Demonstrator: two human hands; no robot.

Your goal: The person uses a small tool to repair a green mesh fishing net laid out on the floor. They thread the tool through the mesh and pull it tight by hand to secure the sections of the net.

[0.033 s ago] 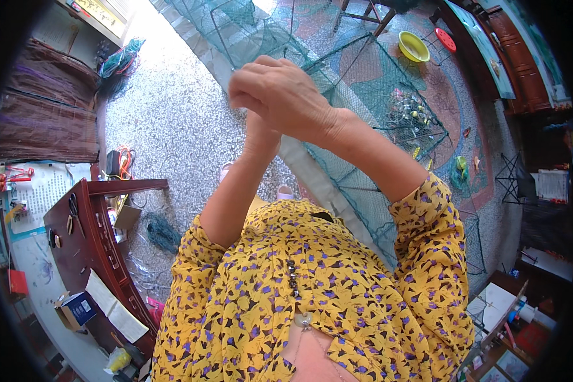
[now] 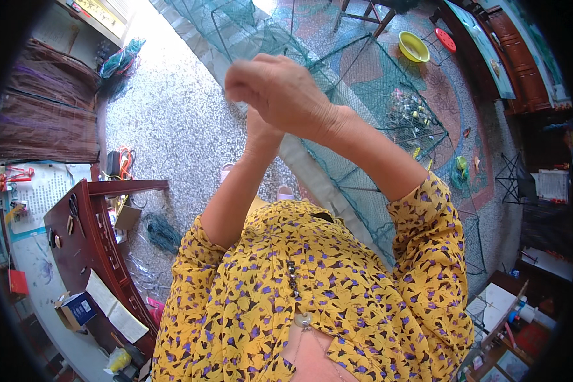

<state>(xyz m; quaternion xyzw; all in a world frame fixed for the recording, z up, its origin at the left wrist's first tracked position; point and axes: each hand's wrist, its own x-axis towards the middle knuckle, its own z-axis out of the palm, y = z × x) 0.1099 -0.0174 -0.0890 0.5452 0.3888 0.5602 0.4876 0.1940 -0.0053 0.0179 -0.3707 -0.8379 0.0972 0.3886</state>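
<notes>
Both my hands are raised together in front of me, above a long green mesh netting trap (image 2: pixel 363 95) with thin dark frame rods. My right hand (image 2: pixel 283 92) crosses over the left, back of the hand showing, its fingers curled inward and slightly smeared by motion. Whatever those fingers hold, if anything, is hidden. Behind and below it is my left hand (image 2: pixel 262 132); only its wrist and lower part show, and its fingers are covered by the right hand. The netting spreads beyond and to the right of both hands, bordered by a pale strip (image 2: pixel 299 159).
A yellow-green basin (image 2: pixel 414 46) and a red round stool top (image 2: pixel 445 39) stand at the far right. On the left are a dark red wooden table (image 2: pixel 67 219) with scissors (image 2: pixel 74 213), a blue box (image 2: pixel 79 309), and a bundle of green netting (image 2: pixel 162 232) on the floor.
My right hand has shifted slightly to the left, with its fingers turning a little. My left wrist and the netting look almost the same.
</notes>
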